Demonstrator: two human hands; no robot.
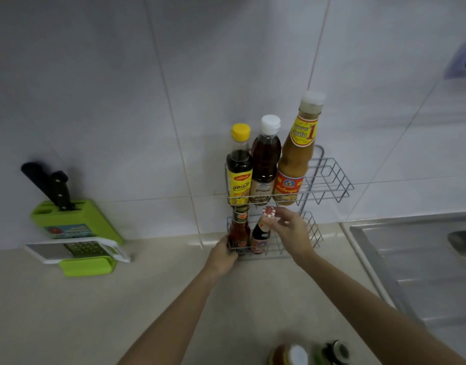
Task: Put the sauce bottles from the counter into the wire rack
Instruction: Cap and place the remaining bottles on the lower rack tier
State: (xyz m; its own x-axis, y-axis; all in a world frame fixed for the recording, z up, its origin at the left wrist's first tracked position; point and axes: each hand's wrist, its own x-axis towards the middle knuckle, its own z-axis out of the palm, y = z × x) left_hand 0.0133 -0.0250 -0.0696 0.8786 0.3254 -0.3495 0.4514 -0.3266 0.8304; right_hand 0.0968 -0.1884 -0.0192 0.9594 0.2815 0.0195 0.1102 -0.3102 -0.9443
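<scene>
- Your left hand (222,255) is at the lower-left corner of the wire rack (329,180), its grip wrapped around the base of the red sauce bottle (239,230) through the wires.
- Your right hand (290,230) is on the dark bottle (261,234) next to it — fingers pinched narrow at the neck, just under the red-and-white cap (268,212).
- Both of those bottles stand upright in the rack's lower tier, side by side at its left end.
- Up top, three are lined up: the yellow-capped bottle (239,167), the white-capped dark bottle (265,162) and the tall tan sauce bottle (296,151), touching one another, with the right end of that tier bare wire.
- At the bottom edge, blurred, two more bottles (311,353) wait on the table (95,312) — only their tops show.
- Off to your left, a green knife block (76,219) sits against the tiled wall with a grater (79,250) in front of it.
- The steel sink (416,259) runs along your right.
</scene>
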